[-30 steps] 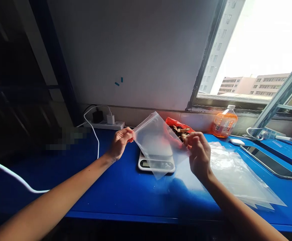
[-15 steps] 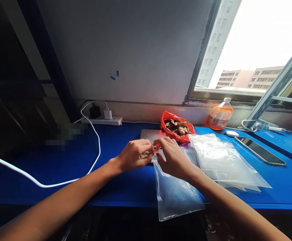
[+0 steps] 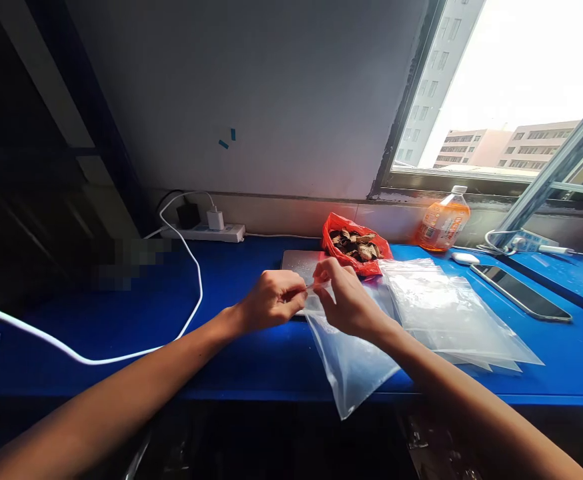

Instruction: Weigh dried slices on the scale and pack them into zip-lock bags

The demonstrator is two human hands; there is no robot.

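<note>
A clear plastic bag (image 3: 354, 363) hangs over the front edge of the blue table below my hands, its lower corner pointing down. My left hand (image 3: 274, 298) is closed in a pinch at the bag's upper edge. Close beside it, my right hand (image 3: 344, 297) has curled fingers and thumb at the same edge; the exact grip is partly hidden. Behind the hands lies a flat grey laptop-like slab (image 3: 296, 262) with specks on it. An open red plastic bag (image 3: 384, 250) holds dried brown slices (image 3: 356, 245), resembling dried mushrooms.
To the right lies a stack of clear zip bags (image 3: 441, 307), beside a phone (image 3: 521, 293) and a white earbud case (image 3: 465, 258). An orange drink bottle (image 3: 444, 220) stands by the window. At left, a white cable (image 3: 196, 267) runs from a power strip (image 3: 211, 233) across the table (image 3: 251, 373).
The clear bag's lower end has swung and folded, from a broad flat edge to a single hanging corner. Both hands stay close together; the view has shifted slightly.
</note>
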